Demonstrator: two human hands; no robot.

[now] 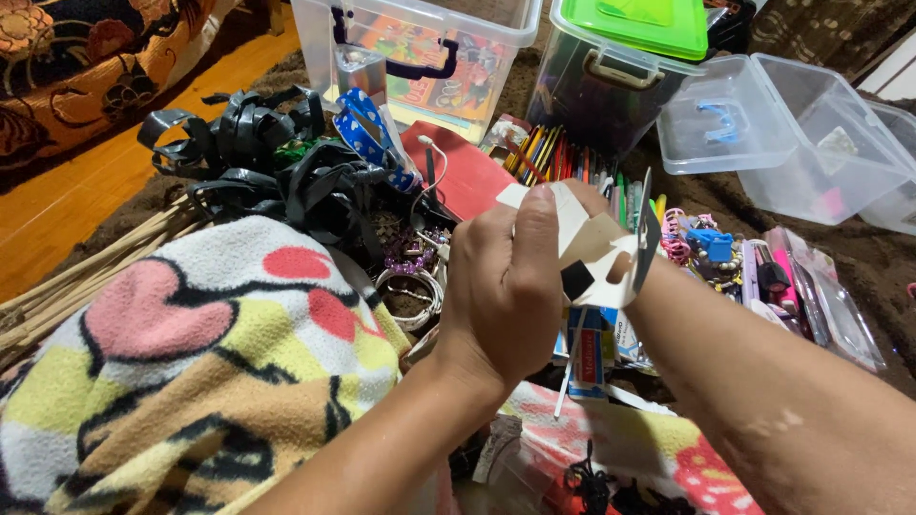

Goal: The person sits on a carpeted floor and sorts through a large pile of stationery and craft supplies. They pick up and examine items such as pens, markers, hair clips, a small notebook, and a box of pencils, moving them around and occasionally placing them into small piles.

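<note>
My left hand (506, 286) is clenched around a piece of white cardboard (582, 243), thumb pressed up along its back edge, holding it up in front of me above the clutter. My right hand is mostly hidden behind the left one and the card, so I cannot tell how its fingers are set; only my right forearm (763, 401) shows, coming in from the lower right. A thin grey blade (647, 229) stands upright against the card's right edge. Just beyond the card lies a row of coloured pencils (553, 153) beside a red notebook (468, 176). Farther left sits a tangle of black straps (267, 157). Behind are a clear storage box (420, 48), a green-lidded box (634, 29) and an open clear case (782, 124). A patterned blanket (191, 372) covers my lap.
</note>
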